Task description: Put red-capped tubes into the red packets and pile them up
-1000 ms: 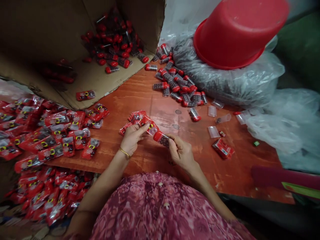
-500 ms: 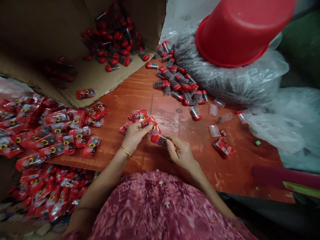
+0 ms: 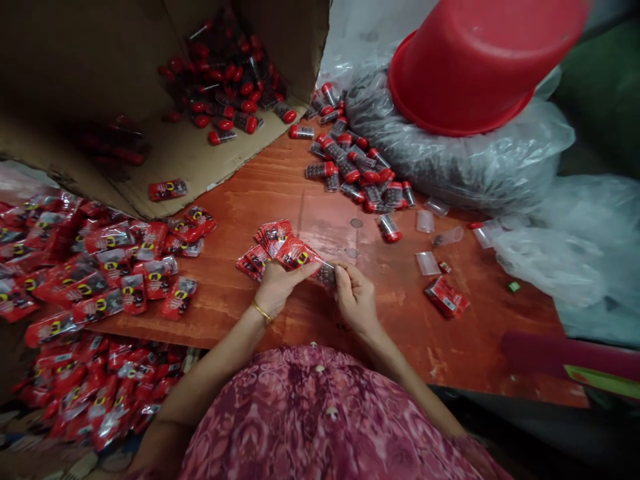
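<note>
Near the front of the reddish table, my left hand point(image 3: 278, 287) pinches a red printed plastic packet point(image 3: 296, 253) between thumb and fingers. My right hand point(image 3: 356, 293) grips the end of a small clear tube point(image 3: 327, 274) with dark contents. The tube's other end lies at the packet's right edge, and its red cap is hidden there; it looks partly inside the packet. Just beyond my left hand, a fanned stack of flat red packets point(image 3: 274, 233) rests on the table.
A cardboard box point(image 3: 270, 147) at the back left holds many red-capped tubes. Filled packets point(image 3: 105, 267) heap at the left. Loose capped tubes point(image 3: 370, 167) lie at the back middle, beside a plastic bag point(image 3: 465, 167) under a red bucket point(image 3: 480, 67). Clear cups point(image 3: 427, 263) lie to the right.
My hands have brought tube and packet together. The tube's red cap, visible before beside the packet, is now out of sight at the packet's edge.
</note>
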Action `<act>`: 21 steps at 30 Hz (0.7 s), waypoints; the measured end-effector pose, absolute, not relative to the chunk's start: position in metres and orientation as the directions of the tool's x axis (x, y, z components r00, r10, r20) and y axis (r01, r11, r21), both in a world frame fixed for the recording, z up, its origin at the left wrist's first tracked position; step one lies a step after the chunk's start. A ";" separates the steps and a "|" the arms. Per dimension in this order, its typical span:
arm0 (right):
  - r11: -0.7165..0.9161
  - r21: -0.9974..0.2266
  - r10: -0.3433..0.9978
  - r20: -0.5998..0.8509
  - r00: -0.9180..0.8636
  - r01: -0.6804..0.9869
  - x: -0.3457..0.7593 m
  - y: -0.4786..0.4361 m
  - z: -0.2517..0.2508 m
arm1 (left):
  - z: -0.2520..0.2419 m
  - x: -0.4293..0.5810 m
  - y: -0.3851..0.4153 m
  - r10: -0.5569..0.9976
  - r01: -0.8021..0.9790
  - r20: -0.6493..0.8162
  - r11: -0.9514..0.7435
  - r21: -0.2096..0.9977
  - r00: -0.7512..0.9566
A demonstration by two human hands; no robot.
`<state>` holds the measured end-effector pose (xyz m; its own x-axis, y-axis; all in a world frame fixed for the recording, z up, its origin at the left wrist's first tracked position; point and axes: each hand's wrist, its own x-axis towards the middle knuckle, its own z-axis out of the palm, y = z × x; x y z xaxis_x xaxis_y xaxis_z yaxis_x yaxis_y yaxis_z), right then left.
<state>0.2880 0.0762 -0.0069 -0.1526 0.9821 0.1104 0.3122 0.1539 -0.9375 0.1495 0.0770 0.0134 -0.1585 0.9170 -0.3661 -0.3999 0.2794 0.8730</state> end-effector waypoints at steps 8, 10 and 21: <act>0.129 -0.967 0.991 0.134 0.009 0.220 0.265 0.077 -0.009 | 0.014 0.162 0.081 0.921 -0.581 -0.370 0.238 0.778 -0.120; 0.143 -0.968 0.986 0.157 0.050 0.204 0.262 0.080 -0.008 | 0.015 0.164 0.082 0.925 -0.591 -0.359 0.222 0.775 -0.123; 0.053 -0.997 0.998 0.054 0.018 0.056 0.251 0.085 -0.003 | 0.009 0.163 0.080 0.933 -0.467 -0.337 0.244 0.850 -0.126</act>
<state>0.2508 0.0851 -0.0026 0.0177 0.9984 0.0540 0.0560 0.0530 -0.9970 0.1631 0.0798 0.0093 -0.1263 0.9330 -0.3370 -0.4666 0.2440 0.8501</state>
